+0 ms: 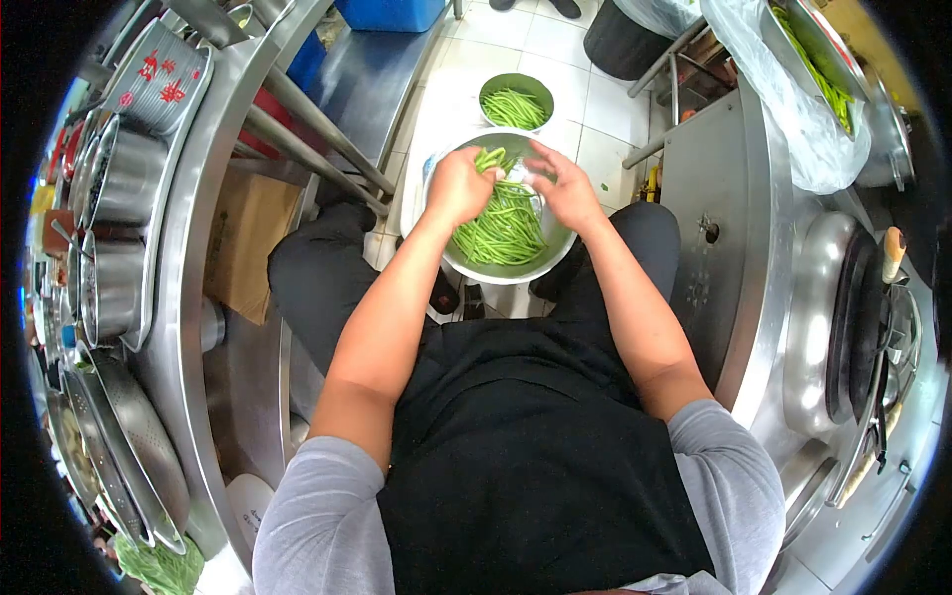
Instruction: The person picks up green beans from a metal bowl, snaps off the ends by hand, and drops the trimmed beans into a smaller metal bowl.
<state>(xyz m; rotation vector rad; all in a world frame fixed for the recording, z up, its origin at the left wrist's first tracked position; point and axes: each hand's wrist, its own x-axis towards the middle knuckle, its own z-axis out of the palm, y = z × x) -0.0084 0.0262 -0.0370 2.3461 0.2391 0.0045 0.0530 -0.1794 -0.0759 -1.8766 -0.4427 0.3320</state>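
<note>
A wide metal bowl (452, 256) stands between my knees, with many green beans (501, 230) lying in it. My left hand (462, 188) is over the bowl's left side, closed around a few green beans whose ends stick out past the fingers. Over the right side of the bowl is my right hand (565, 188), its fingers apart and slightly blurred, facing the beans in my left hand. I see nothing held in it. Just beyond, a smaller round container (518, 79) also holds green beans.
To my left runs a steel shelf with metal pots (129, 178) and perforated trays (129, 436). At right stand a steel counter (709, 228), a wok (823, 317) and a plastic bag (754, 99). A dark bin (625, 40) is on the tiled floor ahead.
</note>
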